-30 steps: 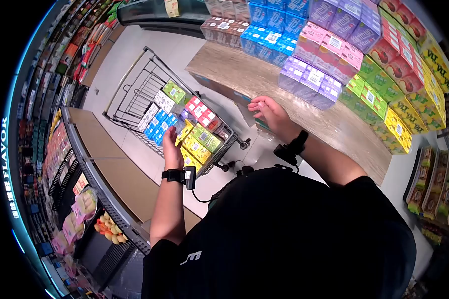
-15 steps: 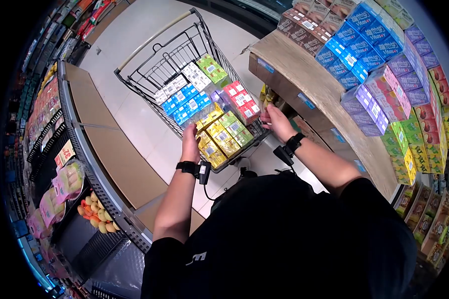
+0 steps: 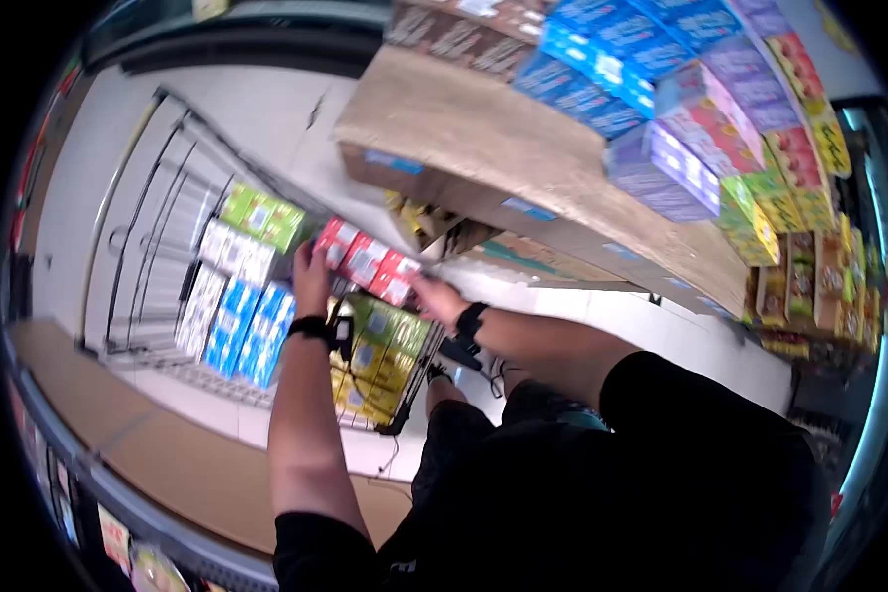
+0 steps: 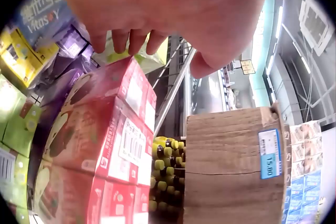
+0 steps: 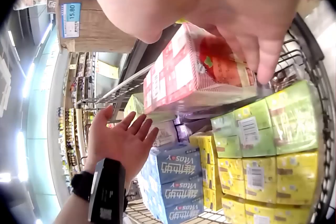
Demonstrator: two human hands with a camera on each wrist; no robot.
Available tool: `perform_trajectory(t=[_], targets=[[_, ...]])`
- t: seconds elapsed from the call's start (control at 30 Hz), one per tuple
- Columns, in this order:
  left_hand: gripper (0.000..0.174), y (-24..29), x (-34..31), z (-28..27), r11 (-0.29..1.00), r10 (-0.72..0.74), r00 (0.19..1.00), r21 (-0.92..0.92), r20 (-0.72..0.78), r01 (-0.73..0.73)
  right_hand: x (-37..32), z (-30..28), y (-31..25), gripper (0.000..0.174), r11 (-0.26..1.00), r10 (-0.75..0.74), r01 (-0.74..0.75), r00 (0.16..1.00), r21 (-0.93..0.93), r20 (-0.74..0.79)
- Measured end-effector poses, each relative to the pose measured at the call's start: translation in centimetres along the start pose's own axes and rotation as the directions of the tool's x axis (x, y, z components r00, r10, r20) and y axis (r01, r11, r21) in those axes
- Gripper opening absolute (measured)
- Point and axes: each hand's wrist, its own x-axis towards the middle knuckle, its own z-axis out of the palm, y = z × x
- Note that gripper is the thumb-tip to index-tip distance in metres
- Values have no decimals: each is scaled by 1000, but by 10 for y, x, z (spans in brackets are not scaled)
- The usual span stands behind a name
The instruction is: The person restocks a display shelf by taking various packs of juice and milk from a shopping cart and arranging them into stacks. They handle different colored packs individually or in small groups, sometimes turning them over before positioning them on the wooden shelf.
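Note:
A wrapped pack of red drink cartons (image 3: 365, 260) lies along the right side of the shopping cart (image 3: 113, 212), between my two hands. My left hand (image 3: 312, 283) is at its far end; in the right wrist view that hand (image 5: 118, 142) shows its fingers spread, close by the pack. My right hand (image 3: 440, 301) is at the near end, its fingers reaching over the end face of the red pack (image 5: 181, 71) with the thumb apart. Green packs (image 3: 263, 216), white packs (image 3: 235, 253), blue packs (image 3: 250, 331) and yellow packs (image 3: 365, 370) fill the cart around it.
Right of the cart stands a wood-topped display (image 3: 483, 113) stacked with blue cartons (image 3: 602, 64), purple cartons (image 3: 661, 173) and other drink packs. A low brown ledge (image 3: 197, 474) runs along the left. Yellow-capped bottles (image 4: 167, 174) sit below the display.
Both hands have come down to the ends of the red pack, the left moving across from the yellow packs. The view has turned, and the cart appears further left.

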Motion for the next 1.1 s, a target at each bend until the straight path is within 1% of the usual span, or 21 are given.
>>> perform_trajectory(t=[0.03, 0.07, 0.1, 0.13, 0.17, 0.2, 0.23, 0.27, 0.3, 0.33, 0.43, 0.47, 0.5, 0.57, 0.63, 0.67, 0.77, 0.83, 0.87, 1.0, 1.1], targets=[[54, -8, 11, 3, 991, -74, 997, -105, 36, 77, 14, 2, 9, 65, 1000, -5, 5, 1000, -5, -25], [54, 0, 10, 6, 979, -172, 980, -94, 97, 181, 6, 6, 0, 64, 997, -51, 54, 997, 48, -56], [53, -1, 14, 8, 994, -104, 988, 0, 118, 105, 21, 2, 10, 60, 989, -80, 73, 995, -128, -52], [50, 22, 0, 19, 993, -116, 992, 4, 57, 116, -4, 8, -15, 54, 992, -35, 40, 998, 123, -45], [45, 19, 1, 23, 995, -93, 995, -42, 37, 95, -20, 9, -36, 50, 966, 8, 3, 999, 258, -41], [39, -14, 19, 13, 1000, -24, 996, 16, 88, 23, -25, 11, -45, 49, 956, 2, 6, 1000, 293, -25], [33, -17, 22, 9, 993, -20, 997, 115, 80, 11, -13, 8, -35, 56, 959, -31, 7, 996, 284, 81], [29, 22, 0, 19, 994, -90, 995, 67, 46, 87, -4, 11, -27, 72, 969, -28, 5, 995, 247, 91], [27, -2, 11, 14, 992, 32, 996, 123, 81, -42, 7, 12, -20, 88, 975, 36, -60, 993, 216, 110], [28, 18, 0, 15, 993, -56, 991, 105, 121, 43, 17, 15, -12, 102, 973, 75, -95, 992, 210, 99], [31, 6, -9, 7, 997, -60, 989, 59, 132, 53, 11, 24, -17, 108, 855, 218, -214, 975, 472, 47], [32, 29, -29, 8, 995, -37, 985, 92, 167, 22, 9, 24, -16, 103, 824, 208, -203, 977, 529, 51], [33, 21, -31, 2, 979, 21, 985, 197, 172, -55, 5, 21, -12, 99, 790, 204, -203, 977, 578, 64], [36, 55, -70, 8, 984, -33, 986, 180, 163, 3, -3, 6, -2, 93, 828, 71, -190, 969, 528, 238], [41, 62, -100, 9, 985, 15, 986, 169, 168, -44, -39, -11, -18, 85, 852, 106, -194, 974, 486, 202], [41, 58, -111, 8, 986, 41, 983, 153, 181, -69, -38, -21, -10, 83, 873, 74, -190, 962, 449, 264], [42, 59, -139, 17, 968, 137, 949, 165, 284, -189, -78, -58, -20, 71, 924, 52, -114, 983, 364, 175], [50, 107, -175, 44, 829, 250, 917, 421, 312, -369, -97, -82, -23, 65, 929, 84, -129, 986, 346, 142], [53, 114, -186, 52, 800, 280, 899, 437, 337, -412, -114, -99, -28, 64, 940, 5, -66, 984, 334, 179], [63, 154, -234, 87, 703, 362, 842, 477, 399, -528, -178, -159, -44, 48, 958, -97, 46, 981, 283, 169], [66, 192, -275, 132, 687, 416, 810, 441, 413, -578, -228, -207, -50, 42, 948, -179, 130, 973, 291, 148]])
